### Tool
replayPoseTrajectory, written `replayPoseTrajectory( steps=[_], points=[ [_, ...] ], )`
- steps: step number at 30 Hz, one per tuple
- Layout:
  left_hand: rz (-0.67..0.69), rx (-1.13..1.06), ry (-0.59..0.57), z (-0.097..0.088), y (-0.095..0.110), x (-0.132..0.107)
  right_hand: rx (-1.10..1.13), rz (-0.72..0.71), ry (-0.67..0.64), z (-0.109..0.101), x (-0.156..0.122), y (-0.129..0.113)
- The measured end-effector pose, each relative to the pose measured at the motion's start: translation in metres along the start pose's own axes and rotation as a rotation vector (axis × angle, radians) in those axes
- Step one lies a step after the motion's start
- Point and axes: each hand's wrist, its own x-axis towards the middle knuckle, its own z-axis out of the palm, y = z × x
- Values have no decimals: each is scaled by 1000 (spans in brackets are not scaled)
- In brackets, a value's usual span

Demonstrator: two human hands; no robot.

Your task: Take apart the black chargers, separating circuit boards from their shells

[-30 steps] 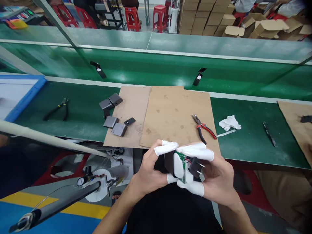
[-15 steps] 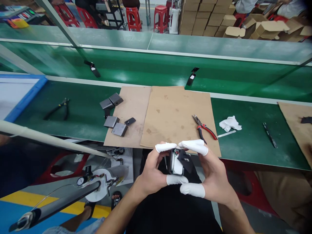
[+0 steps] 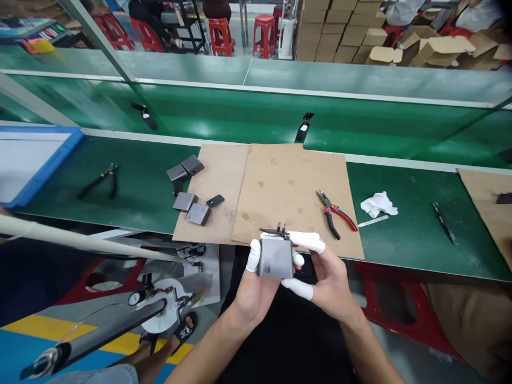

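The cardboard (image 3: 288,170) lies on the surface (image 3: 404,250), behind the casing (image 3: 276,260), which sits between the left hand (image 3: 256,296) and the right hand (image 3: 330,274). Loose casings (image 3: 199,214) cluster along the cardboard's left edge, with the cutters (image 3: 110,170) farther left, while the pliers (image 3: 328,207) lie on its right part. Right of it come the tissue (image 3: 379,204), the strip (image 3: 373,221) just before that, and, farther right, the pen-like tool (image 3: 445,223).

Gray case (image 3: 276,258) (held), red-handled pliers (image 3: 328,206), cardboard (image 3: 292,173)
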Motion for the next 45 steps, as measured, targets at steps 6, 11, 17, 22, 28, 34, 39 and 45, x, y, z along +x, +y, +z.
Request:
replayPoseTrajectory(
  steps=[6,11,17,22,28,34,39,45],
  points=[
    [150,-30,276,2,-9,8,1,0,11,-7,2,4],
    [191,60,353,7,-10,14,94,75,39,-9,4,10],
    [276,126,246,1,-16,8,279,186,145,-4,9,12],
    [303,160,256,0,-22,-3,295,240,173,-4,17,8],
    [290,149,309,6,-28,-8,286,276,166,-2,28,-1],
    [289,154,349,10,-27,-9,301,268,168,0,31,0],
    [277,145,379,9,-29,-8,299,280,176,0,32,0],
    [278,125,402,7,-32,-6,286,272,169,1,33,-4]
  ],
)
